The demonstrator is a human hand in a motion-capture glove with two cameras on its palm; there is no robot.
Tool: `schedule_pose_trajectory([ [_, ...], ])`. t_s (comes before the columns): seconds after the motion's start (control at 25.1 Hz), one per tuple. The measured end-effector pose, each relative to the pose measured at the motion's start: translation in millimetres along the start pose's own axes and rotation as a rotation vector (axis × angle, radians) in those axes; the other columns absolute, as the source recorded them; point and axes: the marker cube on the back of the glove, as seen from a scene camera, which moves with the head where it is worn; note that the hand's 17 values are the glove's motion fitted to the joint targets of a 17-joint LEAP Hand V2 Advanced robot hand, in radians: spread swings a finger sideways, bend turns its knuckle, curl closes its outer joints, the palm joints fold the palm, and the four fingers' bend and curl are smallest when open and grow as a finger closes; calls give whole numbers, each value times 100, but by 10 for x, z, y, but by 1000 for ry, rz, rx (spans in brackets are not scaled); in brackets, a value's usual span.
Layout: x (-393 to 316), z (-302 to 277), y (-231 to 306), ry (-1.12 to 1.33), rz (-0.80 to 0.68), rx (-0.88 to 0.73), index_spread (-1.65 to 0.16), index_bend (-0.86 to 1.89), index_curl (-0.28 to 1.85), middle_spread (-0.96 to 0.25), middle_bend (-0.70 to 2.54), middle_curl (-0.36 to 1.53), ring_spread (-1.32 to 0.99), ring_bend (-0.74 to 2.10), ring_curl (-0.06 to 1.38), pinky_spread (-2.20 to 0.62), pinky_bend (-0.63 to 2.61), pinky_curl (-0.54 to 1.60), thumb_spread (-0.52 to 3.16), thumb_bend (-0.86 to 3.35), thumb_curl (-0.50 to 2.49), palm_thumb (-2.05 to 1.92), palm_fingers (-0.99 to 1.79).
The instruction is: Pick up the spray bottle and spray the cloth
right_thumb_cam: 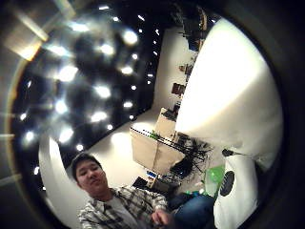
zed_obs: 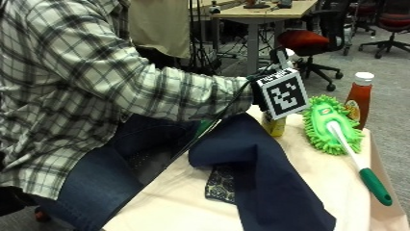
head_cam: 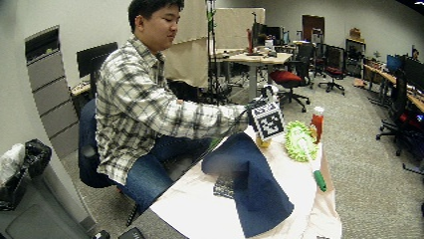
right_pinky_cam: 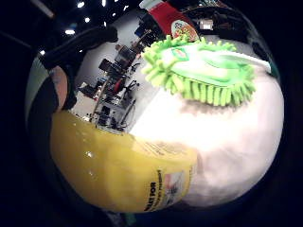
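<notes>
A yellow spray bottle (zed_obs: 274, 126) stands at the far side of the table beside a dark blue cloth (zed_obs: 256, 178). My gloved right hand (zed_obs: 255, 95) is at the bottle's upper part, mostly hidden behind the marker cube, and its fingers appear curled round the neck. In the little finger side palm view the yellow bottle (right_pinky_cam: 118, 170) fills much of the picture close to the palm, with its black spray head (right_pinky_cam: 80, 45) above it. The cloth (head_cam: 248, 179) lies crumpled and draped toward the near edge of the table.
A green fluffy duster (zed_obs: 330, 125) with a white and green handle lies to the right of the bottle. A ketchup bottle (zed_obs: 360, 96) stands behind it. A small patterned item (zed_obs: 221, 185) peeks from under the cloth. The beige table (zed_obs: 179, 202) ends close on the right.
</notes>
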Motion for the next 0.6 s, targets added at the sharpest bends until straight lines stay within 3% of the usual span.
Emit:
schedule_pose_trajectory([
  [0.6, 69, -75, 179, 90, 36, -35, -28, 7, 48, -15, 41, 55, -21, 49, 49, -6, 35, 43, 32, -4, 75, 119, 93],
])
